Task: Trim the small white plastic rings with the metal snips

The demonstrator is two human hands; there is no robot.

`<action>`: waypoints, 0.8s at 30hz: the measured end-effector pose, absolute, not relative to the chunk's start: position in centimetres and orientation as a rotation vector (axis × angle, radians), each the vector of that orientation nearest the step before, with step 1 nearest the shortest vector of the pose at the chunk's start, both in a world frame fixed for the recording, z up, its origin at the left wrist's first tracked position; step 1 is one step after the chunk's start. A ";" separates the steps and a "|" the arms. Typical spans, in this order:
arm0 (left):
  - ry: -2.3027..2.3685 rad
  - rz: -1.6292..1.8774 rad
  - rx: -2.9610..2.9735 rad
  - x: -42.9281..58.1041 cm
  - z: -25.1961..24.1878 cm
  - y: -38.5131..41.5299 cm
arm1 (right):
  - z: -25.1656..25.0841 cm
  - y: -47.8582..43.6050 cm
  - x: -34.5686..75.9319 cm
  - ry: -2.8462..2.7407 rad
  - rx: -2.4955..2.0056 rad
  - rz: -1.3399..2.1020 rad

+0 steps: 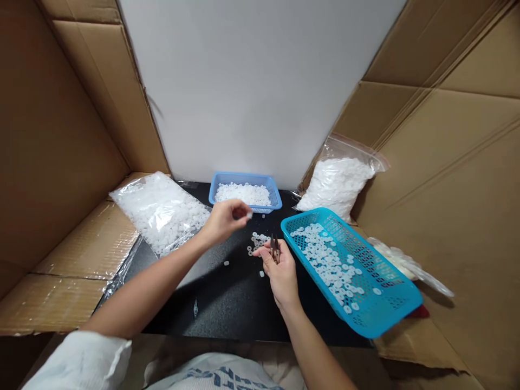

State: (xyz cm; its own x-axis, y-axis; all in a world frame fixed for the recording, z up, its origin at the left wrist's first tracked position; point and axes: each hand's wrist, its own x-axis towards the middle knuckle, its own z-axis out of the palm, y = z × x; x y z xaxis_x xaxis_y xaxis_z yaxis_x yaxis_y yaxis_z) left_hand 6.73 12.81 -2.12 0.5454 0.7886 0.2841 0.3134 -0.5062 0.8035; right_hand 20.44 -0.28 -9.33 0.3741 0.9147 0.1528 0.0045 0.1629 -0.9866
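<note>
My left hand (pixel 227 221) is raised over the black table, just in front of the small blue basket. Thumb and forefinger are pinched on a small white plastic piece (pixel 249 215), whose exact shape is hard to make out. My right hand (pixel 281 273) is closed around a pair of thread snips (pixel 275 249), their dark blades pointing away from me. Its fingertips are next to a loose pile of white plastic rings (pixel 260 237) on the table. A few stray white bits (pixel 226 263) lie nearer to me.
The blue basket (pixel 246 176) at the back holds many white pieces. On the right, a larger turquoise basket (pixel 376 319) contains white rings. Filled plastic bags stand at the left (pixel 162 214) and back right (pixel 335 181). Cardboard walls (pixel 450 179) and a white back panel (pixel 260 92) enclose the table.
</note>
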 end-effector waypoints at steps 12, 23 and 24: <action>1.261 0.560 2.406 1.9 -2.0 17.1 | -13.5 -1.8 21.0 -1.245 -1.390 0.592; 1.551 0.400 2.495 -5.1 -11.2 4.8 | -13.6 -2.6 19.7 -1.695 -1.415 0.472; 1.604 0.389 2.486 -4.8 -11.6 5.6 | -13.7 -2.6 19.6 -1.736 -1.447 0.456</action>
